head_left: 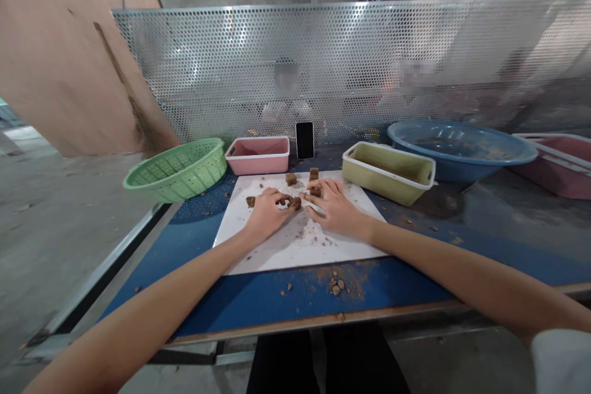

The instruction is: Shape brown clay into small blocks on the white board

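My left hand rests on a white board, its thumb and fingers closed on a small brown lump that looks like clay or soil. From the other side my right hand reaches in with fingers apart. Its index fingertip is close to the lump; whether it touches, I cannot tell. Partly behind the right fingers is a brown block, with an upright block farther back. Another squarish block stands near the board's far edge, and a rough chunk lies left of my left hand.
Behind the board are a green basket, a pink bin, a phone standing upright, an olive bin and a blue basin. A perforated metal screen borders the blue table. Pebbles lie near the front edge.
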`<state>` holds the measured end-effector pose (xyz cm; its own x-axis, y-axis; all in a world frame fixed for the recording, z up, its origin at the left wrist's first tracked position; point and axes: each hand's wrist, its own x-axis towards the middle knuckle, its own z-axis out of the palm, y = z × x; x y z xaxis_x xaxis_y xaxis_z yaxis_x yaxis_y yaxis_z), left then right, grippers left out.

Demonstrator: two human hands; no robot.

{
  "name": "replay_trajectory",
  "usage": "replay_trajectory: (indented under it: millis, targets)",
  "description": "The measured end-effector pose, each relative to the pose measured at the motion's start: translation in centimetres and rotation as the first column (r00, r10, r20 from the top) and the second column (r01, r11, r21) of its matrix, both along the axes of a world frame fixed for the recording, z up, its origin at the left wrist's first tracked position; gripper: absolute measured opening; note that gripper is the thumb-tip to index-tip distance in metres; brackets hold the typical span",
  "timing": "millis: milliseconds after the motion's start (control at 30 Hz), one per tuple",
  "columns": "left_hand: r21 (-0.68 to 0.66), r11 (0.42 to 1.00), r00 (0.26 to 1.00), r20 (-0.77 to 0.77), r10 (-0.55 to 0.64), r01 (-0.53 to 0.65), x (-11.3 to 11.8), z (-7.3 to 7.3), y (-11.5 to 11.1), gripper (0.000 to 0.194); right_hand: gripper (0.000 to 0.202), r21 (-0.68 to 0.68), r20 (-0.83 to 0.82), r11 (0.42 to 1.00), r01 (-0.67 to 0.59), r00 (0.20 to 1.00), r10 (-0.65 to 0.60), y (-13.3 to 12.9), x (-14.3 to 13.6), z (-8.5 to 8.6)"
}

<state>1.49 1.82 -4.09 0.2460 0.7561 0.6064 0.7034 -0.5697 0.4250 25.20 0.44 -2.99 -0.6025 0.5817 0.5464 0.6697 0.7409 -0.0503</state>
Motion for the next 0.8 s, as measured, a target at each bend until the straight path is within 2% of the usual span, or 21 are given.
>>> replay_trajectory:
  millis: [133, 300, 400, 633, 733, 800]
  targets:
    - [0.015, 1.0, 1.0, -0.025, -0.001, 0.002, -0.03, -0.05, 0.05, 0.019, 0.042, -0.008, 0.047, 0.998, -0.058, 0.997, 0.058, 0.07, -0.15, -0.11]
    - [0.048, 0.998, 0.998, -0.046, -0.03, 0.033, -0.01, 0.14, -0.22, 0.022, 0.034, 0.008, -0.045, 0.999, 0.039, 0.998, -0.038, 0.23, -0.13, -0.46]
    - [0.066, 0.997, 0.997, -0.063, -0.04, 0.044, 0.01, 0.3, -0.41, 0.022, 0.035, 0.013, -0.058, 0.999, 0.032, 0.998, -0.031, 0.23, -0.03, -0.44]
    - [0.205, 0.97, 0.976, -0.196, -0.093, 0.133, -0.03, 0.22, -0.49, 0.015, 0.034, 0.009, 0.025, 0.99, -0.138, 0.99, 0.138, -0.07, 0.2, -0.04]
    - [0.246, 0.951, 0.953, -0.28, -0.113, 0.186, 0.04, 0.37, -0.6, 0.016, 0.027, -0.035, -0.071, 0.982, -0.185, 0.981, 0.182, 0.0, 0.14, -0.31]
    - [0.274, 0.937, 0.938, -0.323, -0.122, 0.216, 0.11, 0.56, -0.76, 0.018, 0.021, -0.063, -0.204, 0.987, -0.15, 0.97, 0.135, 0.18, -0.04, -0.64]
